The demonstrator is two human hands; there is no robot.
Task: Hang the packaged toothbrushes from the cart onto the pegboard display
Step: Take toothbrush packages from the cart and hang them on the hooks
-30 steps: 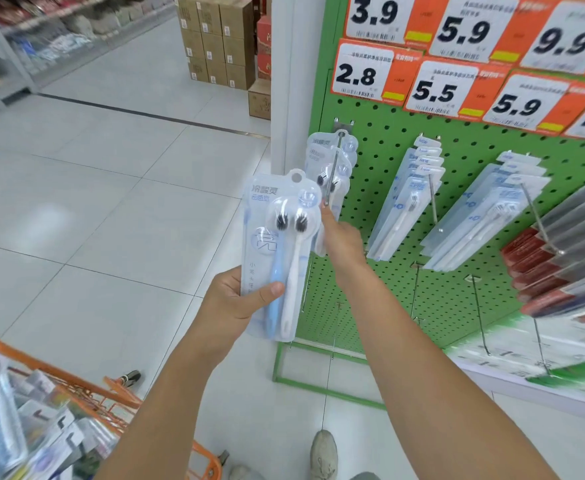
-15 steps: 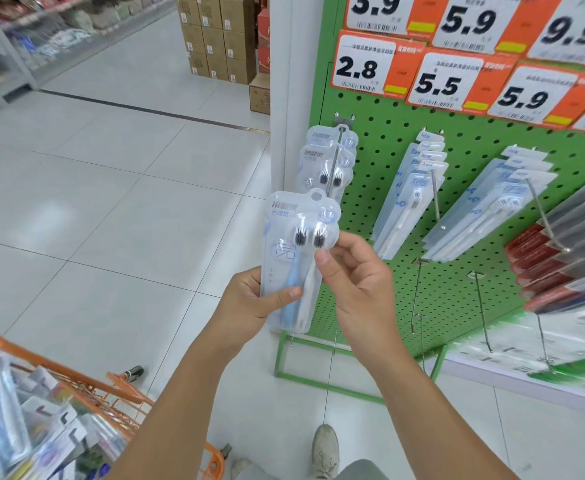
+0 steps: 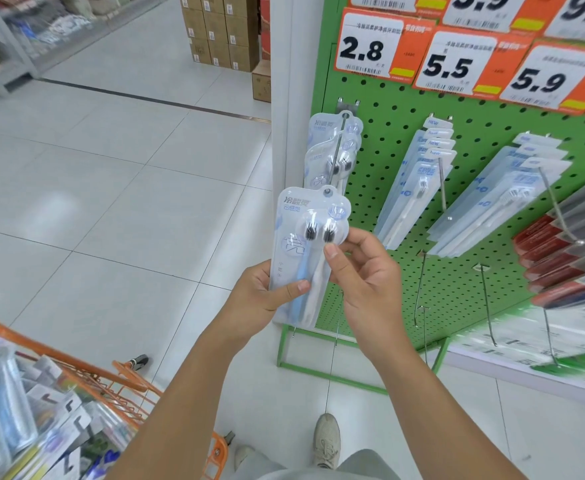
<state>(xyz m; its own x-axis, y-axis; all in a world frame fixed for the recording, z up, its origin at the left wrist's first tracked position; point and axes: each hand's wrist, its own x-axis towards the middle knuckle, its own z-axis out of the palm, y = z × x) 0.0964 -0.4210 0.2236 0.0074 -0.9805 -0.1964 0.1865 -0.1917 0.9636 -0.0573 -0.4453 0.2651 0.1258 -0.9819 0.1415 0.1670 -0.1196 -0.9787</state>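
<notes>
My left hand [image 3: 261, 299] grips a toothbrush pack [image 3: 305, 251]; my right hand [image 3: 363, 275] pinches its edge. My palm hides its base, and the cart [image 3: 87, 372] is cropped.

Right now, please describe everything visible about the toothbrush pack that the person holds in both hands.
The toothbrush pack is a clear plastic blister with a pale printed card. It holds two brushes with dark bristles, one blue handle and one white. A round hang hole sits at its top. It stands roughly upright before the green pegboard, not yet hung. The left hand grips its lower part; the right hand pinches its right edge.
</notes>
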